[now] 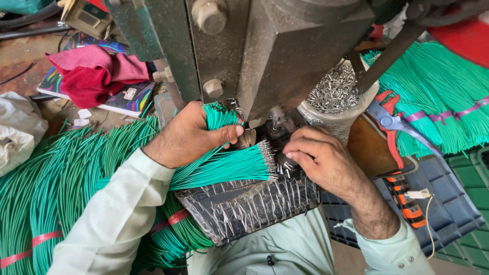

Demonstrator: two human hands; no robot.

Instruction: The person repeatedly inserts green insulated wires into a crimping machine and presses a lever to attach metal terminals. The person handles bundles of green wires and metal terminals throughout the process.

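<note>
Two hands: both work at the foot of the dark grey-green metal press machine [265, 46], which fills twelve o'clock.
White crumpled plastic bag: [18, 130] lies at nine o'clock, at the frame's edge.
Red cloth: a crumpled red fabric rag [94, 74] sits on a glossy multicoloured booklet [127, 97] at ten o'clock.
Long green wire heap: a large pile of thin green insulated wires [56, 173], banded with pink tape, spreads over eight o'clock under the left sleeve.
Left hand: [191, 135] is clenched round a short bundle of green wires with bare metal tips [224, 165]; the thumb presses across the top and the tips point toward three o'clock, near the machine's tooling.
Wire bundle's place: just left of centre, resting over a black block wrapped in clear plastic film [249, 203] at six o'clock.
Right hand: [318, 158] is curled, fingertips pinched down at the tooling just beside the wire tips; what it grips is too small to tell.
Terminal tub: a round container of small silvery metal terminals [333, 94] stands at one o'clock.
Cutters: red-handled metal pliers [389, 119] lie at three o'clock.
More wire: tied bundles of green wire with purple bands [448, 97] fan out at two o'clock.
</note>
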